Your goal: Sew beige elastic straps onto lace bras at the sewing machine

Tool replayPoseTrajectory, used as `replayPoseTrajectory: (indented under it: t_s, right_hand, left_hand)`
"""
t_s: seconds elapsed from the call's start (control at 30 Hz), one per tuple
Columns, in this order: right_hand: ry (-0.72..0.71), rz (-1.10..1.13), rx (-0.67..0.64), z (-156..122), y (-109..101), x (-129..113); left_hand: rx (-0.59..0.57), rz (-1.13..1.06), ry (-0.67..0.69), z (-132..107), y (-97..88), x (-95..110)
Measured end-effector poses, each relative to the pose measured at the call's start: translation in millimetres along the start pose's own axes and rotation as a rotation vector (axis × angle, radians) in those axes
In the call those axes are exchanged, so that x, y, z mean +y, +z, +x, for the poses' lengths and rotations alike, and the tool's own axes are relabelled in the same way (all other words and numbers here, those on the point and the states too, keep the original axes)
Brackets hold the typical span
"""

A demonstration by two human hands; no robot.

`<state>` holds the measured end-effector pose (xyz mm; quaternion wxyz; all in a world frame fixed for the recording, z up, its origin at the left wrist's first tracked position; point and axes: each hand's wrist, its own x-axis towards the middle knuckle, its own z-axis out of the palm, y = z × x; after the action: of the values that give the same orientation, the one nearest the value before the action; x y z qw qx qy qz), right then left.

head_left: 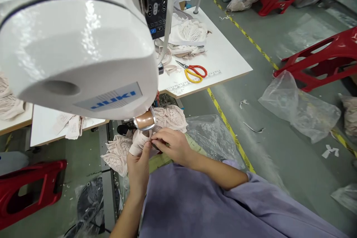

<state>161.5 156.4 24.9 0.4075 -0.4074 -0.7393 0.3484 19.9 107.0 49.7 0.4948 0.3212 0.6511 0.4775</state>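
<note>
A left hand [138,167] and a right hand [175,146], fingers clamped, pinch one lace garment [117,152] beneath one sewing machine [83,52]. One pair of scissors [188,68] lies on the bench [228,66].

The single head-worn camera faces forward and steeply down over the wearer's purple cloth top [184,200]. The glossy white, rounded sewing-machine head [83,52] sits nearest (filling the upper left); the bare left hand [138,169] and bare right hand [175,145] appear below it, near centre.

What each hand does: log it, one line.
left hand: holding pale garment | right hand: at its edge | sewing machine: in front | scissors: on table
</note>
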Motion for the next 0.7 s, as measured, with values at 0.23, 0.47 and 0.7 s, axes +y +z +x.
replayPoseTrajectory:
  t_s: [0.23, 0.47, 0.7]
  right_hand:
    - [0.049, -0.005, -0.025, 0.1, -3.8, 6.0]
    - [0.124, 0.092, -0.218, 10.6, -18.3, 9.7]
    - [0.021, 0.107, -0.392, 19.2, -27.4, 11.3]
  left_hand:
    - [-0.056, 0.109, 0.046, -0.2, 0.4, -4.6]
    - [-0.054, 0.206, 0.165, 1.8, -6.3, -10.5]
    - [-0.087, 0.151, 0.244, 7.1, -9.2, -13.7]
